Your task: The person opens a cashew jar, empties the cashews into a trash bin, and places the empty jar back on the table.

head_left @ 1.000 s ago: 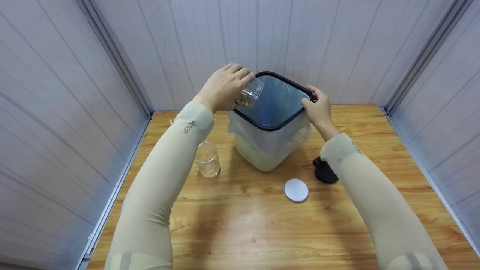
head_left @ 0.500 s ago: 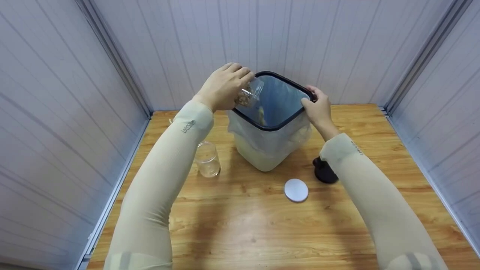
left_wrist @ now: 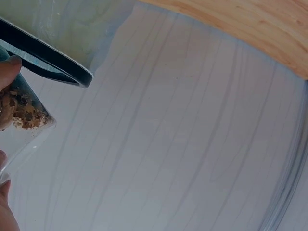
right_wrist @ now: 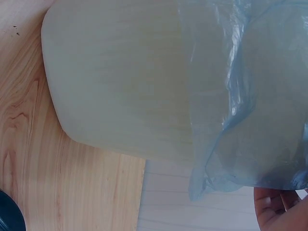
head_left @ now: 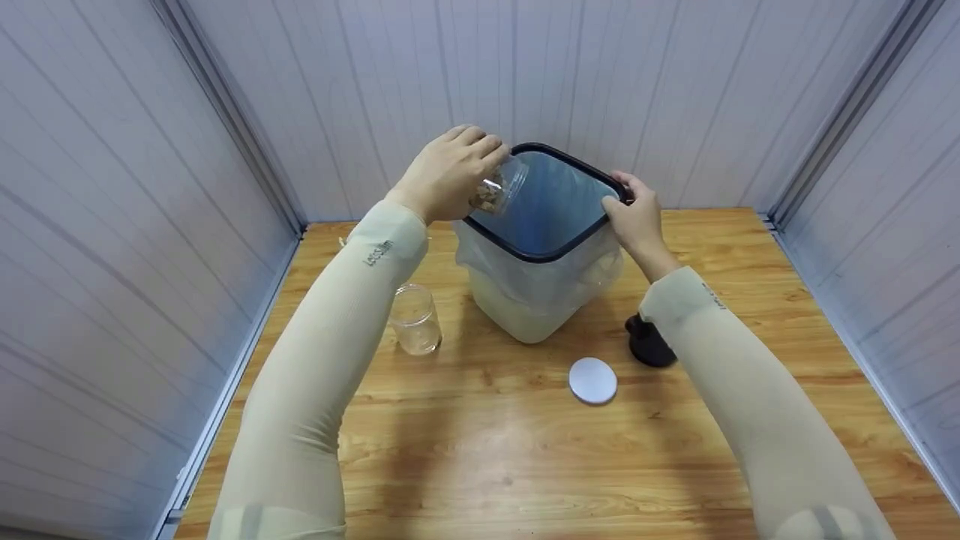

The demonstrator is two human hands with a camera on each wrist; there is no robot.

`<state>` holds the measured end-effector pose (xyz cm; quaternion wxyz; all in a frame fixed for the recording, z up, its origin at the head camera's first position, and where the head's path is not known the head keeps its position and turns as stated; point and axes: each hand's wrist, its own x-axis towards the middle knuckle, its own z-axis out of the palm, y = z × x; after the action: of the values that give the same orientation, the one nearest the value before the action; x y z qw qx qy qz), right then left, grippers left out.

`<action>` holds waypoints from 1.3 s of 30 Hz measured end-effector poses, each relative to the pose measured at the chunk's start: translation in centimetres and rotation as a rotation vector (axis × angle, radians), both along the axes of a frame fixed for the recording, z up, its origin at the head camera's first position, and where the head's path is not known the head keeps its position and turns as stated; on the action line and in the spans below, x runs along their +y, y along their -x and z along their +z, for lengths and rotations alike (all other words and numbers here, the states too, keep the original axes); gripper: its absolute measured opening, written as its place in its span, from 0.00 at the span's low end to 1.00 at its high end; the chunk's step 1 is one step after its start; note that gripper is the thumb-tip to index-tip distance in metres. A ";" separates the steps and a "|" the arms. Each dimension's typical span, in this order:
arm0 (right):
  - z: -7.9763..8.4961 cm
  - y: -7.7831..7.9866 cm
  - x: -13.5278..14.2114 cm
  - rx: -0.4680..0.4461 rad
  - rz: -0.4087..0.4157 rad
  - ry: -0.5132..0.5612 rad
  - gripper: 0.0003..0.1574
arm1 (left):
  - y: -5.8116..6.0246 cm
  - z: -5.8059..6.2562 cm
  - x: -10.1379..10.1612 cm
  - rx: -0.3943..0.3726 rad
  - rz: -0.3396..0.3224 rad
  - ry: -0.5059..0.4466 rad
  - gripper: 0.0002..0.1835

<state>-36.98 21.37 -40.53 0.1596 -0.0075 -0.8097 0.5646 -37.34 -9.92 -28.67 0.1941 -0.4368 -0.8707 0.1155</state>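
My left hand grips a clear jar, tipped on its side with its mouth over the bin's opening. Brown dry bits lie inside the jar, seen against its wall in the left wrist view. A pale trash can with a black rim frame and a bluish plastic liner stands below. My right hand pinches the rim at its right corner, thumb on the inner side; fingers show under the rim in the right wrist view.
A clear glass jar stands on the wooden table left of the bin. A white round lid lies in front of it. A black object sits partly behind my right sleeve. Panel walls enclose the back and sides.
Half a second ago some bits were falling from the jar into the bin; now none show in the air. Fewer bits remain in the jar. Both hands have stayed in place.
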 end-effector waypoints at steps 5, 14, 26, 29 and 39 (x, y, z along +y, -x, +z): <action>-0.1 0.1 -0.1 0.005 -0.006 -0.005 0.38 | 0.0 0.0 0.1 0.006 -0.003 0.033 0.37; 0.1 -0.1 -0.2 0.016 -0.011 0.000 0.37 | 0.0 0.2 0.1 0.013 0.000 0.061 0.38; 0.0 0.0 -0.1 0.019 -0.011 -0.008 0.38 | 0.0 0.2 0.2 -0.014 -0.007 0.024 0.44; -0.1 0.2 0.0 0.019 -0.010 -0.008 0.38 | -0.1 0.2 0.3 -0.017 -0.003 0.035 0.46; -0.1 0.2 0.2 0.002 -0.006 -0.009 0.38 | -0.1 0.4 0.5 -0.004 -0.009 0.076 0.45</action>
<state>-37.21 21.53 -40.61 0.1619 -0.0088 -0.8120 0.5607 -37.25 -9.43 -28.29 0.1762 -0.4478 -0.8642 0.1468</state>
